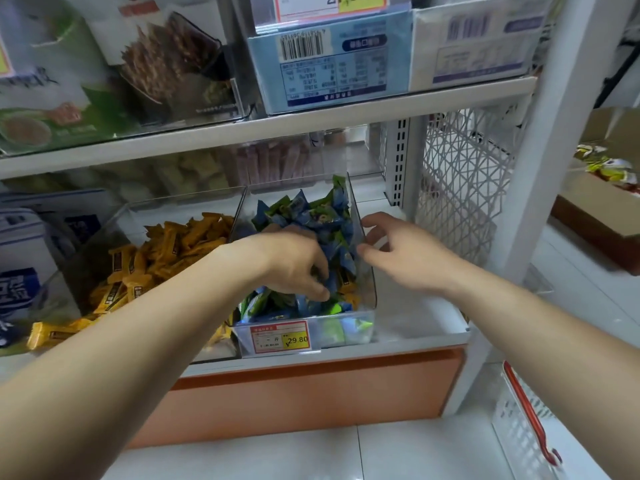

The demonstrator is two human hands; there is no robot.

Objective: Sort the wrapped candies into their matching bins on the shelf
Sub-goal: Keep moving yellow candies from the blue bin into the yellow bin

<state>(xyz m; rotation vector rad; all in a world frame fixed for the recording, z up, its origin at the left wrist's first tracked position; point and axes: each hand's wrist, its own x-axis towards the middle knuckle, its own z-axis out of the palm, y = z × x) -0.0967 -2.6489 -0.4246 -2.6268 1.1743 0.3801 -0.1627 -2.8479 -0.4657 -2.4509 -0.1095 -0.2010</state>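
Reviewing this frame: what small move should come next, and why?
Probably the left hand should pinch a yellow candy lying among the blue candies in the clear bin and lift it out; its match fills the neighbouring bin.

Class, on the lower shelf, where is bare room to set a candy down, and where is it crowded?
Bare shelf lies right of the blue bin, up to the mesh panel; the right hand hovers over it. Crowded: the yellow bin is heaped, so is the blue, with the left hand inside.
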